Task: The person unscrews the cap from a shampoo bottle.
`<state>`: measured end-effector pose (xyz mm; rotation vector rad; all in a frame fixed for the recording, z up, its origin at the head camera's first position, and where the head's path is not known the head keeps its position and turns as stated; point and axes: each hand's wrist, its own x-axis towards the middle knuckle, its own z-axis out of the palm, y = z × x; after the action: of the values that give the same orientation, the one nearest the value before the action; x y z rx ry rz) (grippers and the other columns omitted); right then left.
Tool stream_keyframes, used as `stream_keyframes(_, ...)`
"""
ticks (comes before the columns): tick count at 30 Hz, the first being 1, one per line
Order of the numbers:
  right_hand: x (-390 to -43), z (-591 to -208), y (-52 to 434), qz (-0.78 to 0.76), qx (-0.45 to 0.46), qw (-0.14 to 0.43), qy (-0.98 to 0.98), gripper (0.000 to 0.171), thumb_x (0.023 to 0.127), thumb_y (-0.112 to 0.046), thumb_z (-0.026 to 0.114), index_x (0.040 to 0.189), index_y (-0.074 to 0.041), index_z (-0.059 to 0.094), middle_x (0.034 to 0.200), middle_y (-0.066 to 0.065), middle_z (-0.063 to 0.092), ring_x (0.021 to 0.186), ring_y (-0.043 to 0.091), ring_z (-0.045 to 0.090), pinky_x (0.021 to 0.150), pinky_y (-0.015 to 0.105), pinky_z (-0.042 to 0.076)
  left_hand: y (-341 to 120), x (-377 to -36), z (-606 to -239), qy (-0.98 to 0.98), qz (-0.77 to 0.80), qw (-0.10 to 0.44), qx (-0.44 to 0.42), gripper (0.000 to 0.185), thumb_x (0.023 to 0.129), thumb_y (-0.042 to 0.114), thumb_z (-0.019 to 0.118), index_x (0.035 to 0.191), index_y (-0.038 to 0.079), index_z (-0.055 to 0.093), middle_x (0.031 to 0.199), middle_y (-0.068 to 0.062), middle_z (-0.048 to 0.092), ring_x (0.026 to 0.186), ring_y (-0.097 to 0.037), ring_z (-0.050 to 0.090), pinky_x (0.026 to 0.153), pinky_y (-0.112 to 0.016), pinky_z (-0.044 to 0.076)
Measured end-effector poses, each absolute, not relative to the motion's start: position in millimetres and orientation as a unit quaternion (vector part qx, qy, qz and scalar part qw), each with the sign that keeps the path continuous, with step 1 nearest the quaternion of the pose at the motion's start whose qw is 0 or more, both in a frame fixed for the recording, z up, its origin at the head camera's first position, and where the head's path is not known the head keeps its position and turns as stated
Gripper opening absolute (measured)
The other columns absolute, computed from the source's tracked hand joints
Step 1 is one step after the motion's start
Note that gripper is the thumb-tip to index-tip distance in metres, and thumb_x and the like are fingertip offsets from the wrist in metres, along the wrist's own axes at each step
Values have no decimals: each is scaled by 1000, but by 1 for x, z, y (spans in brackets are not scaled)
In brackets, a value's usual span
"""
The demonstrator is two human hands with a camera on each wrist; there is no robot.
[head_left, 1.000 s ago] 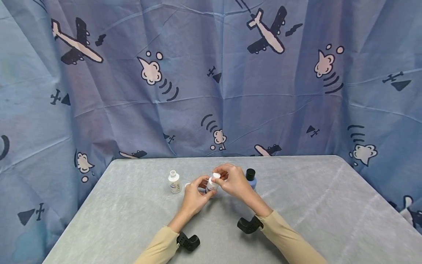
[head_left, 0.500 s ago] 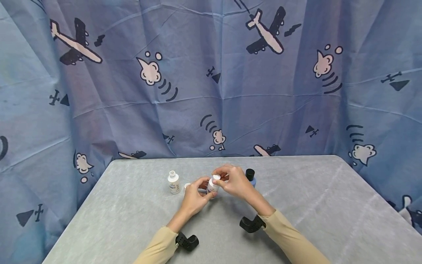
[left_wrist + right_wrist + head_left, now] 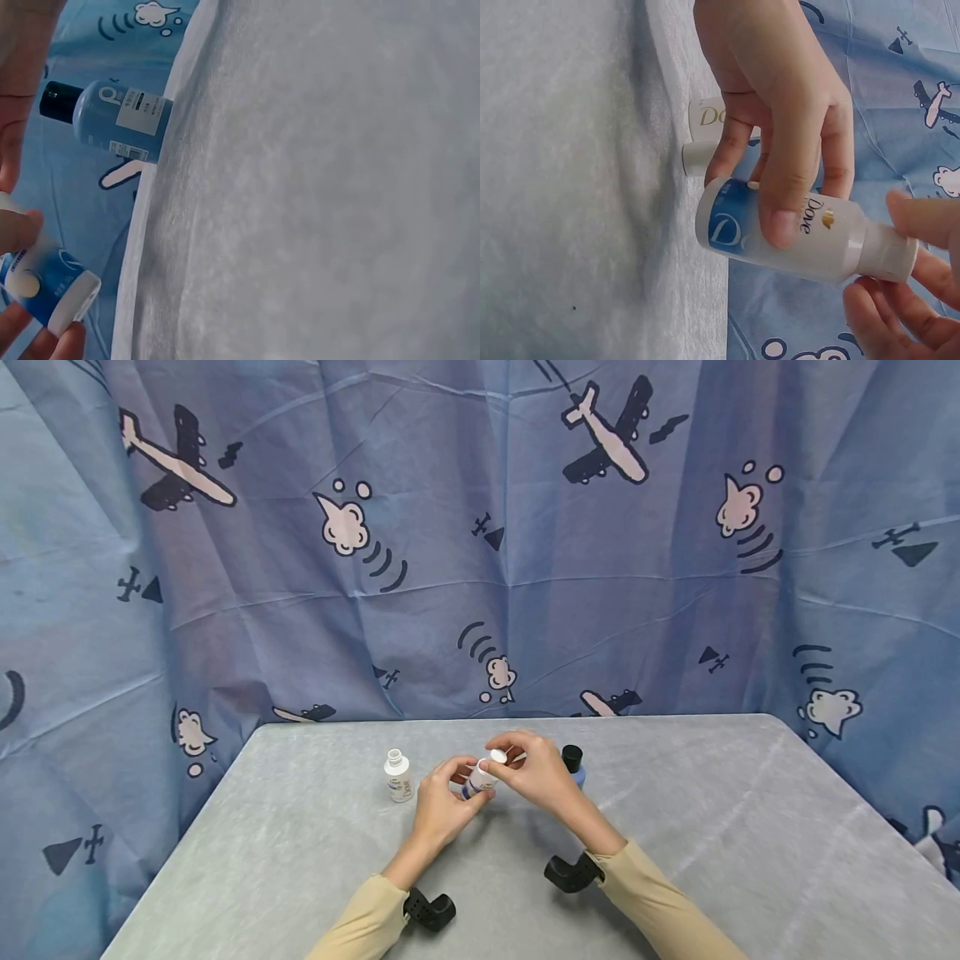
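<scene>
My left hand [image 3: 454, 783] grips a small white Dove bottle [image 3: 476, 780] with a blue label, tilted above the table. In the right wrist view its fingers [image 3: 784, 161] wrap the bottle [image 3: 817, 244]. My right hand [image 3: 504, 759] pinches the bottle's white cap [image 3: 497, 757], and its fingertips [image 3: 922, 217] close round the cap [image 3: 889, 253], which sits on the neck. The left wrist view shows the bottle's base [image 3: 52, 289] against my fingers [image 3: 64, 341].
A second white bottle [image 3: 397, 775], uncapped, stands left of my hands, also seen behind them [image 3: 705, 116]. A blue bottle [image 3: 574, 766] with a black cap stands just right [image 3: 112, 120]. The grey table [image 3: 712, 827] ends at a blue patterned curtain [image 3: 480, 568].
The held bottle has tipped from nearly upright to slanted, its base swinging toward the left. Both hands stay in the same spot.
</scene>
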<state>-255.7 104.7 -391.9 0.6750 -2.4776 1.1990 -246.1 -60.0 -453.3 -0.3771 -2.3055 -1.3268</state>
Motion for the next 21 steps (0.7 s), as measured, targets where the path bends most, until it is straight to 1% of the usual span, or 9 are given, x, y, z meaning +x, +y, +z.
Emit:
stream_keyframes(4,-256,-392,104,415,235,178,-861,20,78,-18,80,93,-6,73,90,6,69,72,12,66,62,18,52,-59,-245,-452,-833,-488,222,-136,42,67,19,84,105,11,68,89,-6,69,78,-17,66,58,-17,52)
stream_keyframes(9,-255,-391,103,418,235,185,-858,18,78,-13,79,92,-4,74,89,7,68,72,14,66,63,17,54,-58,-243,-451,-831,-500,200,-139,42,70,17,83,108,10,68,90,-7,69,80,-17,67,59,-16,53)
stream_keyframes(12,-254,-391,102,420,241,181,-856,19,78,-11,79,94,-3,74,90,8,68,75,15,67,65,16,54,-58,-243,-452,-832,-499,192,-148,42,72,17,82,110,8,67,91,-8,69,81,-18,67,60,-17,54)
stream_keyframes(17,-254,-391,104,420,257,167,-854,18,79,-8,77,96,-3,74,92,7,68,80,16,66,69,16,55,-59,-242,-453,-833,-495,168,-179,40,78,17,77,115,5,64,94,-10,69,83,-21,68,64,-24,57)
stream_keyframes(21,-253,-390,106,419,267,150,-855,19,80,-6,75,99,-5,74,95,7,68,83,17,66,72,17,55,-61,-242,-454,-832,-498,142,-199,41,82,17,74,119,5,62,97,-12,69,86,-23,68,66,-22,56)
